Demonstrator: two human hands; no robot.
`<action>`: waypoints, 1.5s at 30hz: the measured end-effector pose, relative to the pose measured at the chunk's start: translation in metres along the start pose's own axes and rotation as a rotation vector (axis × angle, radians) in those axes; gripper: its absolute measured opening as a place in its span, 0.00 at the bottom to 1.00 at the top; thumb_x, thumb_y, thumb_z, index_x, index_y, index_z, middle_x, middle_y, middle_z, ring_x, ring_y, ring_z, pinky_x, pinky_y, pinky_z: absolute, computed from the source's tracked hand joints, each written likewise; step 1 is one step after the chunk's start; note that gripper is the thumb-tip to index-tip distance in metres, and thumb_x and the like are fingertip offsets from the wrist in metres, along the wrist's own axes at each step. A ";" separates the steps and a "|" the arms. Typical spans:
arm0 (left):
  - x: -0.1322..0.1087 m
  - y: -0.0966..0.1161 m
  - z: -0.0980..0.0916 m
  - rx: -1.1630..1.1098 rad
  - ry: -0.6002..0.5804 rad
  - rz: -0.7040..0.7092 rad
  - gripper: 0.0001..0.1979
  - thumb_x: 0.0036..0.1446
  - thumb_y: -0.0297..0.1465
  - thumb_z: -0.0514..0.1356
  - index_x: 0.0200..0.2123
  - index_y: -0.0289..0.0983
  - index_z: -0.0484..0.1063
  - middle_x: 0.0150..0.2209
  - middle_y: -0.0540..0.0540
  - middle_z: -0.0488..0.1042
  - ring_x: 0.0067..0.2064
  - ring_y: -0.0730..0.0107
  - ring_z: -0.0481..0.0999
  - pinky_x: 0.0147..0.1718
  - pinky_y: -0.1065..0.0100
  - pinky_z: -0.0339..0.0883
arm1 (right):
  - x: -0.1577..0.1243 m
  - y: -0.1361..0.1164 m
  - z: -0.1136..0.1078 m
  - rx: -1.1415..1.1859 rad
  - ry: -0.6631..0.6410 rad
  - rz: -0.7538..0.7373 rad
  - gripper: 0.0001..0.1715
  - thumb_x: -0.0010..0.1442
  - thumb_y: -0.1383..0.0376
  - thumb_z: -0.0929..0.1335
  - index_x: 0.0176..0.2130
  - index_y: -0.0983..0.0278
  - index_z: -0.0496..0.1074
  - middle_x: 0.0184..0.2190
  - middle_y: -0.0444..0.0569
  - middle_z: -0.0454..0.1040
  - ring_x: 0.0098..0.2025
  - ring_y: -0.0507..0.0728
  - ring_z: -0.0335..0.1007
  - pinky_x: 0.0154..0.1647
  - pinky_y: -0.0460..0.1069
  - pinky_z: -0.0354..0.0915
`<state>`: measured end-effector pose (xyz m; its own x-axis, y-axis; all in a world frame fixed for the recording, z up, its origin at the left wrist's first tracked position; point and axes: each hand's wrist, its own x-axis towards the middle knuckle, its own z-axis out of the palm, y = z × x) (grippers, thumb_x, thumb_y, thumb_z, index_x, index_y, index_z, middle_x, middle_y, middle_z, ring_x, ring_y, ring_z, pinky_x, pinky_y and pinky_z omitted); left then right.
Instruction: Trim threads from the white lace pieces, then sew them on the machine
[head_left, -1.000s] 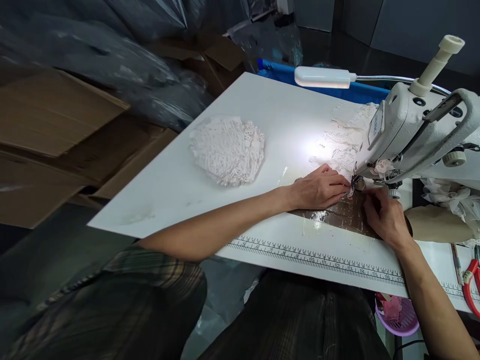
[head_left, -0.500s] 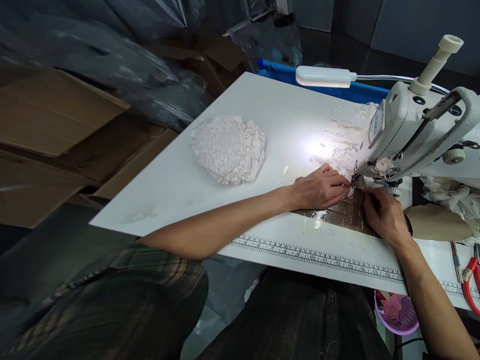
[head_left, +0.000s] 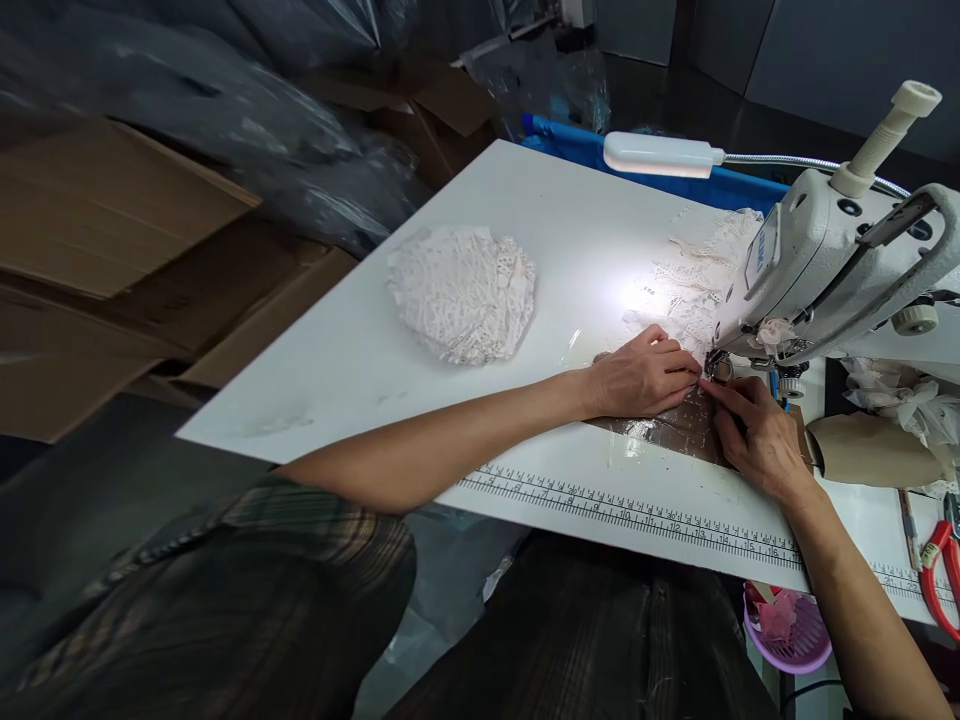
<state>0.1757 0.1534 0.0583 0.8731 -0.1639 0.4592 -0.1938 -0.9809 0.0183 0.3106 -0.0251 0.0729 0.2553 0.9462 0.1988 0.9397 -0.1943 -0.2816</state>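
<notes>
White lace fabric (head_left: 694, 300) lies behind and to the left of the sewing machine's (head_left: 814, 255) needle area and runs toward the presser foot (head_left: 718, 366). Just left of the foot, my left hand (head_left: 646, 376) presses the fabric's near end, its fingers bent and close together. My right hand (head_left: 757, 435) reaches in from the right, with index finger and thumb closed at the fabric edge by the foot. Its fingertips almost meet those of the left hand. The exact bit of fabric between them is mostly hidden. Both hands rest over a brown taped plate (head_left: 675, 432).
A bunched white lace piece (head_left: 463, 295) lies on the white table (head_left: 360, 370). A lamp (head_left: 663, 155) lights the sewing area. Red-handled scissors (head_left: 932, 575) lie at the right edge, above a purple basket (head_left: 799, 650). Cardboard boxes (head_left: 112, 210) stand at left.
My right hand has moved left, its fingertips from beside the presser foot to the fabric edge in front of it. The left hand stays at nearly the same place.
</notes>
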 end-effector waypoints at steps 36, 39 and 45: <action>0.000 -0.008 -0.007 -0.026 -0.115 -0.041 0.17 0.66 0.38 0.51 0.51 0.39 0.74 0.52 0.42 0.75 0.41 0.60 0.71 0.45 0.54 0.55 | 0.003 0.001 -0.010 0.002 -0.049 0.067 0.22 0.65 0.61 0.60 0.53 0.61 0.74 0.43 0.56 0.75 0.39 0.60 0.74 0.33 0.51 0.69; 0.001 -0.008 -0.009 -0.015 -0.142 -0.048 0.19 0.66 0.39 0.51 0.53 0.38 0.73 0.53 0.41 0.75 0.41 0.60 0.71 0.46 0.54 0.55 | 0.002 0.014 -0.019 0.213 -0.023 0.107 0.20 0.65 0.56 0.61 0.47 0.63 0.75 0.41 0.55 0.77 0.45 0.63 0.75 0.44 0.55 0.71; 0.003 -0.006 -0.012 0.000 -0.190 -0.069 0.19 0.66 0.39 0.50 0.51 0.36 0.74 0.52 0.40 0.75 0.41 0.60 0.70 0.45 0.53 0.55 | 0.013 0.023 -0.021 0.342 -0.083 0.269 0.31 0.66 0.45 0.56 0.30 0.62 0.73 0.30 0.54 0.78 0.35 0.62 0.75 0.40 0.56 0.71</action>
<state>0.1748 0.1603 0.0699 0.9530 -0.1131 0.2809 -0.1306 -0.9905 0.0441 0.3400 -0.0231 0.0884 0.4480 0.8940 0.0045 0.7094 -0.3524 -0.6104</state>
